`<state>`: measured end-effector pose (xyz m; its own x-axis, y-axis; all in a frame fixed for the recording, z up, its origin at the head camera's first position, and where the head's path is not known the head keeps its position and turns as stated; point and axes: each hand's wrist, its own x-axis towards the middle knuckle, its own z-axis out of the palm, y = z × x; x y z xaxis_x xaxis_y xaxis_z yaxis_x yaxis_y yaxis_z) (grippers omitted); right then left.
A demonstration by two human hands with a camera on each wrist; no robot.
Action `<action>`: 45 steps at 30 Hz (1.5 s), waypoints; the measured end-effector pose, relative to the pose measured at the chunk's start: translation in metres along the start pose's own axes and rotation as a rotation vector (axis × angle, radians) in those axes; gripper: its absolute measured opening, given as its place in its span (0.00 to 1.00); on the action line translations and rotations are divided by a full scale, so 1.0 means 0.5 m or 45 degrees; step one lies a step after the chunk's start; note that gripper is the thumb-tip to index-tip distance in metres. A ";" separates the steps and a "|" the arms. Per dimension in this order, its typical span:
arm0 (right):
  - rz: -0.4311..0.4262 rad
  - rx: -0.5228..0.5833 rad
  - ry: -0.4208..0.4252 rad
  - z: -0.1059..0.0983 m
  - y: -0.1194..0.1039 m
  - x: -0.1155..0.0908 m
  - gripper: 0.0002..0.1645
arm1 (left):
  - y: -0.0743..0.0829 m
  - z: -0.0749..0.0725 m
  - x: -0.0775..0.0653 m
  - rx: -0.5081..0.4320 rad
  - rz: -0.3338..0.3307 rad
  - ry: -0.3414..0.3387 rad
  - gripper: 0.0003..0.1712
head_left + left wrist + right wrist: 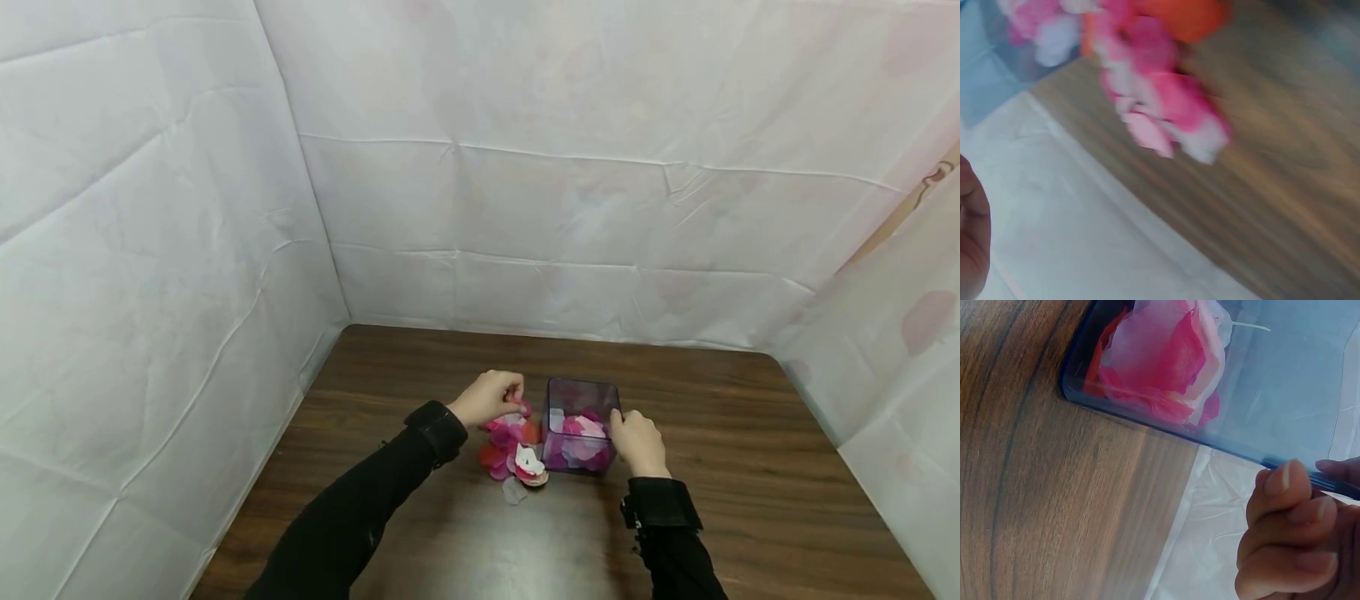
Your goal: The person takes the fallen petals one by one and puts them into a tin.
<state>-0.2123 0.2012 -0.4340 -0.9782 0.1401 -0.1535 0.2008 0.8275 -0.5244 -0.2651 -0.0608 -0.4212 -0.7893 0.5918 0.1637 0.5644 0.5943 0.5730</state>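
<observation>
Black sleeves [330,521]: reaching in from the bottom edge of the head view, covering both forearms.
Dark wrist bands [437,431]: strapped round both wrists.
Loose pale petal [514,490]: lying at the near end of the pile, thin and translucent.
Right hand [640,442]: gripping the box by its right wall, thumb inside, other fingers curled against the outside.
Petal pile [507,435]: heaped on the wood just left of the box; pink, magenta, red-orange and white.
Purple-tinted box [583,392]: standing on the table between the hands, transparent, square-cornered, open side up.
Petals in the box [585,427]: gathered low inside, mostly pink and white, with red-orange beside them in the right wrist view.
Left hand [491,397]: at the far end of the pile, fingers bent toward the thumb; cannot tell whether pinching a petal.
Brown table [750,433]: dark wood grain, rounded far corner at right.
White sheets [525,208]: hanging behind and at both sides, creased, marked with pink blotches at right.
</observation>
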 end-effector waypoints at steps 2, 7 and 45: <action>0.001 0.000 -0.003 0.000 -0.002 0.000 0.30 | 0.026 -0.004 0.022 -0.002 0.014 0.029 0.15; -0.006 -0.013 -0.006 0.003 -0.009 0.000 0.30 | 0.075 0.012 0.075 0.071 0.114 0.021 0.13; -0.016 -0.018 0.036 0.002 -0.003 -0.007 0.30 | -0.122 0.131 -0.147 0.197 -0.099 -0.089 0.07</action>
<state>-0.2088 0.1992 -0.4335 -0.9818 0.1449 -0.1229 0.1879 0.8367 -0.5144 -0.2256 -0.1049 -0.5210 -0.8163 0.5741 0.0642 0.5369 0.7131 0.4507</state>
